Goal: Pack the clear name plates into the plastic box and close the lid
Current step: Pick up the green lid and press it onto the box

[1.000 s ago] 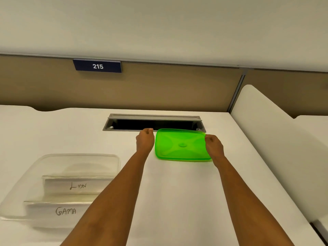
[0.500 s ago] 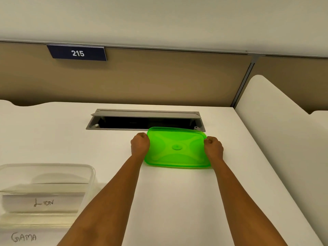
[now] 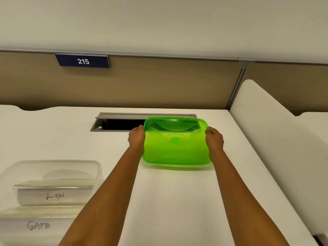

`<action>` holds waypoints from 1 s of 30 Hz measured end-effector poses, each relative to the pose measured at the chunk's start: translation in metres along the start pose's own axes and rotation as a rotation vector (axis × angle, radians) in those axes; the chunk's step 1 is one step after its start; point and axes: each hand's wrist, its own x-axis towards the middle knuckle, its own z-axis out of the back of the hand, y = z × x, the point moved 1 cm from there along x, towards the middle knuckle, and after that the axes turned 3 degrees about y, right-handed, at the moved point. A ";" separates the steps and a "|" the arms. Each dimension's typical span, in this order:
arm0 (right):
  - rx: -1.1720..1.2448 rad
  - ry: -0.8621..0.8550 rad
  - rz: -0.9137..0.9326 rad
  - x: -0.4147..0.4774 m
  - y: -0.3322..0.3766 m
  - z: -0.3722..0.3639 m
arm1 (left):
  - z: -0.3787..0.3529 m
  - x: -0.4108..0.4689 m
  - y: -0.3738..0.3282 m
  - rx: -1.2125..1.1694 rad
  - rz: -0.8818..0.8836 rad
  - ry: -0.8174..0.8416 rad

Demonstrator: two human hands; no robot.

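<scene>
A white bench (image 3: 168,201) is stretching out in front of me, backed by a tan partition (image 3: 159,82) that is carrying a dark blue plate reading 215 (image 3: 83,61), with a white divider (image 3: 266,125) rising along the right side. I am seeing the left hand (image 3: 136,137) curled closed around the left short edge of the green lid (image 3: 175,146), and the right hand (image 3: 214,138) gripping the opposite short edge in the same way, thumbs lying on top. Between them the lid is sitting tilted, its far edge raised and its near edge lower, close to the bench; I cannot tell whether that near edge is touching the surface. The lid's far rim is overlapping my view of the grey cable slot (image 3: 120,122) sunk into the bench behind it. Well apart, at the lower left, the clear plastic box (image 3: 53,172) is standing open on the bench. Inside it a clear name plate marked LION (image 3: 53,195) is lying flat, and nearer to me a second name plate marked GAMA (image 3: 38,225) is showing at the frame's edge; whether this one is lying inside the box or just in front of it I cannot tell.
</scene>
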 end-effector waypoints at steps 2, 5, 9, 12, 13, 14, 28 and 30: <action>0.088 -0.020 0.028 -0.014 0.012 0.005 | 0.007 -0.011 -0.008 -0.116 -0.003 0.047; 0.179 -0.052 0.074 -0.038 0.024 0.010 | 0.019 -0.032 -0.019 -0.290 0.032 0.083; 0.334 -0.092 0.095 -0.079 0.030 0.008 | 0.041 -0.062 -0.030 -0.384 0.047 0.090; 0.504 -0.085 0.044 -0.109 0.033 0.008 | 0.061 -0.081 -0.037 -0.443 0.040 0.153; 0.574 -0.072 0.031 -0.118 0.035 0.007 | 0.069 -0.088 -0.038 -0.468 0.045 0.175; 0.653 -0.055 0.025 -0.126 0.037 0.007 | 0.075 -0.093 -0.039 -0.490 0.042 0.185; 0.955 0.204 -0.068 -0.245 0.045 -0.037 | 0.247 -0.144 -0.032 -0.733 -0.057 0.589; 0.864 0.252 -0.058 -0.258 0.046 -0.052 | 0.270 -0.146 -0.029 -0.730 -0.095 0.636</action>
